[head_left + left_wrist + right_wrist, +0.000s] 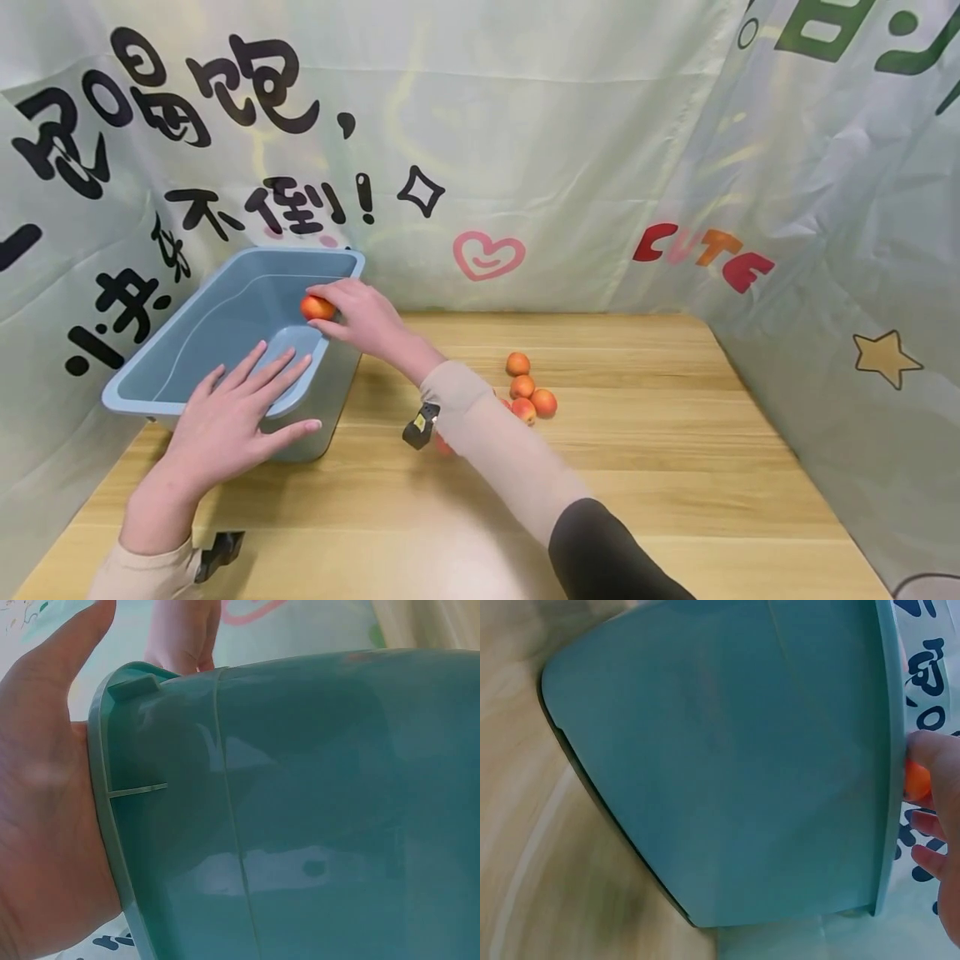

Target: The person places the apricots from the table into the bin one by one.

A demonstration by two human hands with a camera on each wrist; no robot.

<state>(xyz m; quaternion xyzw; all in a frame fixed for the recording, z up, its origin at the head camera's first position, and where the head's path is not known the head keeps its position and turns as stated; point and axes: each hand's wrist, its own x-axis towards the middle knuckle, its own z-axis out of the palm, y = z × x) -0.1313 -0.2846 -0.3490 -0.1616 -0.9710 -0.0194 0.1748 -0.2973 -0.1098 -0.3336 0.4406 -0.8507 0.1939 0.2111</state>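
In the head view a blue plastic basin [343, 387] stands at the left of the table. My right hand [369, 318] reaches across its right rim and pinches an orange-red apricot [316, 307] between thumb and fingers, over the basin's inside. The right wrist view shows the apricot [916, 781] just past the rim, partly covered by the fingers. Spread fingers of my left hand [228, 425] lie over the near rim, the thumb pointing right along the outside. In the left wrist view the palm [45, 787] is right at the rim.
Several loose apricots [522, 386] lie mid-table, some partly hidden behind the right forearm [510, 450]. The wooden table [637, 467] is bounded at the back and sides by a printed pale curtain [562, 150]. The basin's back edge is close to the curtain.
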